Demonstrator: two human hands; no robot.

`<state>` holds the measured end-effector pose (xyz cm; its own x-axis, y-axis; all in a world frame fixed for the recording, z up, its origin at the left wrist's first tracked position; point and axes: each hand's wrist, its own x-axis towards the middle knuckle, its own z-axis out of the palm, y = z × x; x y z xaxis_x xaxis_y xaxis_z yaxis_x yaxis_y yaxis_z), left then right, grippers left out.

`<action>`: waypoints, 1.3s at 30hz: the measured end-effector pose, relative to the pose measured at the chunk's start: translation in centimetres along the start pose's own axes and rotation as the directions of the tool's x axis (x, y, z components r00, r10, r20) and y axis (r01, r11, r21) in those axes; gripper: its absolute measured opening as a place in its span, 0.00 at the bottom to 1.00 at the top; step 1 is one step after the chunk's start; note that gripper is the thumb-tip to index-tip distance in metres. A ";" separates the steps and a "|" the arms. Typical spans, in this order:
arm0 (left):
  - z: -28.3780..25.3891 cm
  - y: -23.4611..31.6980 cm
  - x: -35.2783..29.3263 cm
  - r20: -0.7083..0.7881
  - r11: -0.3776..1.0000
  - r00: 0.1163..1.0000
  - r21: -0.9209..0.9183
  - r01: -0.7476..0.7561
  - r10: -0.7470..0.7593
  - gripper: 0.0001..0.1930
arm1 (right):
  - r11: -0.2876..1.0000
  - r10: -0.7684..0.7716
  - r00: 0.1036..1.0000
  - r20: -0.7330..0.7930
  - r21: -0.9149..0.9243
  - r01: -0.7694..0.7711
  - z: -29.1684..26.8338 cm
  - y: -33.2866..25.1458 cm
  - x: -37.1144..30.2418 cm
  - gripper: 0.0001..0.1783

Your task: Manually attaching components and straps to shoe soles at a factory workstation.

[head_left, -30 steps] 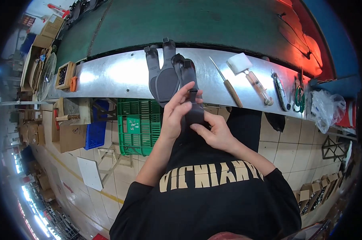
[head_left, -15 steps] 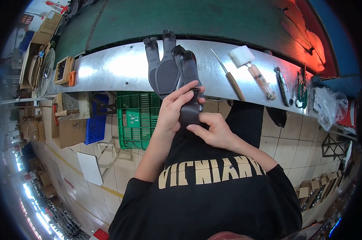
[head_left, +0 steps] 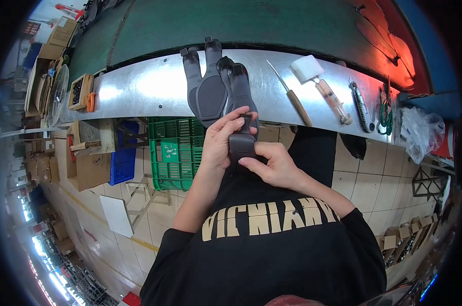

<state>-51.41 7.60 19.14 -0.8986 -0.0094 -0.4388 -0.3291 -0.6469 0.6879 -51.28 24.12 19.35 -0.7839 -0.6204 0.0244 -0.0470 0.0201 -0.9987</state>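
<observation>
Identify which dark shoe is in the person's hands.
The lowest shoe in the picture: the left hand and right hand hold it in front of the metal bench, while the other shoes lie grouped on that bench.

Left hand (head_left: 219, 143): thumb sits higher along the dark shoe (head_left: 242, 147) than a second ago, nearer its heel tip (head_left: 246, 117).

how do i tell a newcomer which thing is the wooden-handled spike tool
Find the long silver metal ledge along the flat green surface. On it, right of the dark high-heeled shoes and left of the white block, a slim brown wooden-handled tool lies at a slant. Unlike its neighbours, it ends in a bare, thin metal spike.
</observation>
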 end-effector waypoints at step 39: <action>-1.7 0.2 -0.8 -0.015 0.992 0.999 0.123 -0.040 0.043 0.11 | 0.947 -0.144 0.981 0.134 -0.269 0.175 0.6 -0.2 -0.5 0.11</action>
<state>-50.22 6.18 18.62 -0.9072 -0.0487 -0.4180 -0.3258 -0.5475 0.7708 -50.55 23.93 19.53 -0.6788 -0.7164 0.1612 -0.3486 0.1211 -0.9294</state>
